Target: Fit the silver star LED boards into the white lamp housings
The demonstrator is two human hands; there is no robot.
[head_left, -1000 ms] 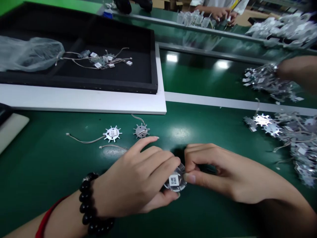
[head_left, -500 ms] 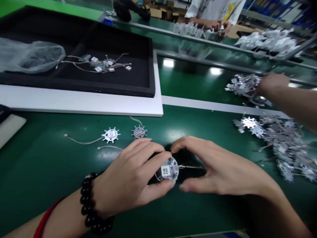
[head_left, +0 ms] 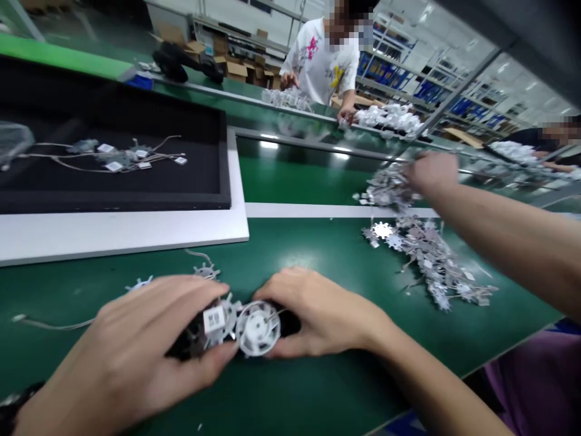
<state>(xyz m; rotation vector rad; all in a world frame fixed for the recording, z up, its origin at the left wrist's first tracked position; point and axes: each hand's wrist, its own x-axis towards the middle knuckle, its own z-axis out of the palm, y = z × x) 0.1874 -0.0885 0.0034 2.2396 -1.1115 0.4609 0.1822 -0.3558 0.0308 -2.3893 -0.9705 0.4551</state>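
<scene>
Head view: left hand [head_left: 136,327] clenches labelled star plate [head_left: 222,321], right hand [head_left: 318,315] a white disc [head_left: 256,328].

Curled left hand [head_left: 136,333] just beside right hand [head_left: 322,315]

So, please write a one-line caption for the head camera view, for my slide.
Left hand and right hand hold a labelled toothed disc over a green workbench.

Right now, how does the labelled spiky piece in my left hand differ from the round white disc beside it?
The spiked metal plate has pointed teeth round its edge, while the white round disc has a smooth rim. The plate carries a white QR label; the disc shows slotted spokes and no label. The plate sits under your left hand, the disc nearer your right hand. Both lie side by side, touching, above the green bench.
</scene>
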